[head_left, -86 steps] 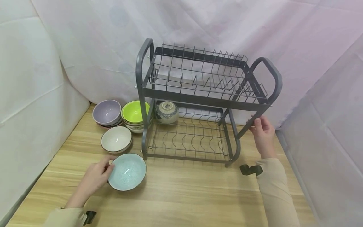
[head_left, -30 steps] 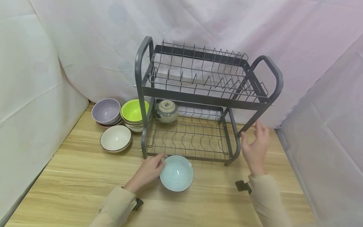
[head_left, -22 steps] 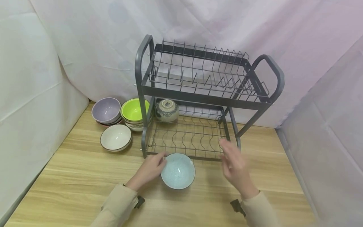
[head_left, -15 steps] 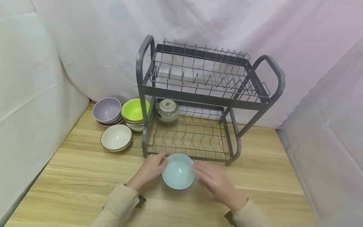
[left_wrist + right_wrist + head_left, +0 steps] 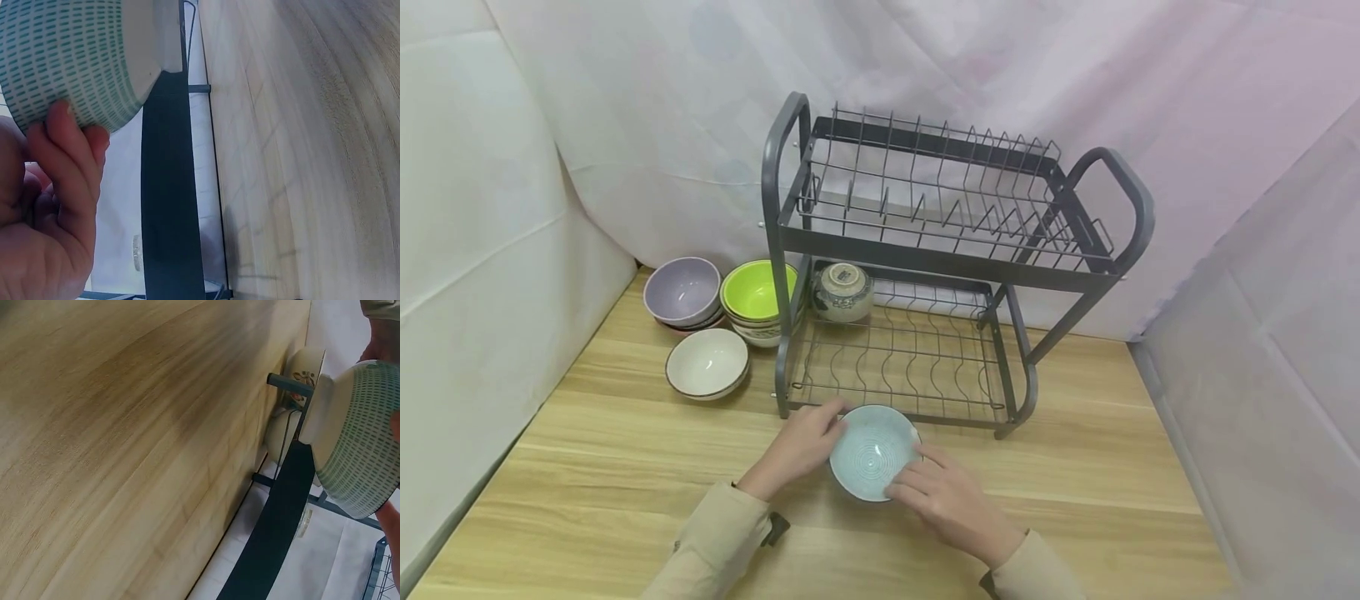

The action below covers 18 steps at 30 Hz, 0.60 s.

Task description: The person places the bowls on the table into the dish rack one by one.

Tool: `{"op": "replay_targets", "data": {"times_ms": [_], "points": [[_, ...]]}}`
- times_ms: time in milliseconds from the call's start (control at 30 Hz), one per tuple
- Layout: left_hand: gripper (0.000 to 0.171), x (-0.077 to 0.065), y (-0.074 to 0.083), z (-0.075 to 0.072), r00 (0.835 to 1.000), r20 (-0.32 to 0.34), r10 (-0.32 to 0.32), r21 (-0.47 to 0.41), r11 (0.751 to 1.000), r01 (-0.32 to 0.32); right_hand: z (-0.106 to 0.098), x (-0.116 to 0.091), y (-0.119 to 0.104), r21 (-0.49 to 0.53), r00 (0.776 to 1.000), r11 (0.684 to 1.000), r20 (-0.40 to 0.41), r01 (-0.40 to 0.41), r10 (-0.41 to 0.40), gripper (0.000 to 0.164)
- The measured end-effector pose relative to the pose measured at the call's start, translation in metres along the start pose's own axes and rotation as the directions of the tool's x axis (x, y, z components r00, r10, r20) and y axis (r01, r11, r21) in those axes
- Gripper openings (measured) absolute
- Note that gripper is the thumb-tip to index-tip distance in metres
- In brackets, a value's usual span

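Head view: what are the fingers doing?

Left hand (image 5: 801,442) is gripping the pale-blue bowl (image 5: 868,454) at ten o'clock on its rim; right hand (image 5: 951,504) is gripping it at four.

And where are they holding it?

They're holding it by the dark rack (image 5: 925,258), on its six-o'clock side. A patterned bowl (image 5: 843,296) is resting upside down at ten o'clock on the lower tier.

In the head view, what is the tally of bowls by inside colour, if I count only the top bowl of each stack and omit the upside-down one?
Light blue bowl, between left hand and right hand: 1
Light purple bowl: 1
Lime green bowl: 1
White bowl: 1
Total: 4
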<state>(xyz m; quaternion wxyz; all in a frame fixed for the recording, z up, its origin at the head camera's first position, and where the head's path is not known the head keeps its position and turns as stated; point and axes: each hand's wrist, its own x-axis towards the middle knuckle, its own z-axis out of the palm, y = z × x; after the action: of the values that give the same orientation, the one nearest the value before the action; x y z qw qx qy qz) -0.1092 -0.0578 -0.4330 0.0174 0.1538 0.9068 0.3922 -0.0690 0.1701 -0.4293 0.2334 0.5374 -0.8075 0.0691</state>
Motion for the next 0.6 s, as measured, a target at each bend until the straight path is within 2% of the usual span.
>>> {"op": "replay_targets", "data": {"times_ms": [333,500,600], "points": [[0.022,0.002,0.001,-0.007,0.999,0.033,0.03,-0.068,0.997,-0.028,-0.005,0.005,0.0,0.061,0.998,0.998,-0.05,-0.021,0.024,0.023],[0.024,0.001,0.001,-0.009,0.999,0.01,0.042,-0.11,0.993,-0.04,-0.008,0.008,0.0,0.068,0.997,0.998,-0.076,-0.011,0.016,0.018],[0.028,0.0,0.003,-0.011,1.0,-0.025,0.001,-0.125,0.992,-0.004,-0.01,0.009,0.002,0.081,0.995,0.997,-0.1,-0.018,0.026,0.018]]}}
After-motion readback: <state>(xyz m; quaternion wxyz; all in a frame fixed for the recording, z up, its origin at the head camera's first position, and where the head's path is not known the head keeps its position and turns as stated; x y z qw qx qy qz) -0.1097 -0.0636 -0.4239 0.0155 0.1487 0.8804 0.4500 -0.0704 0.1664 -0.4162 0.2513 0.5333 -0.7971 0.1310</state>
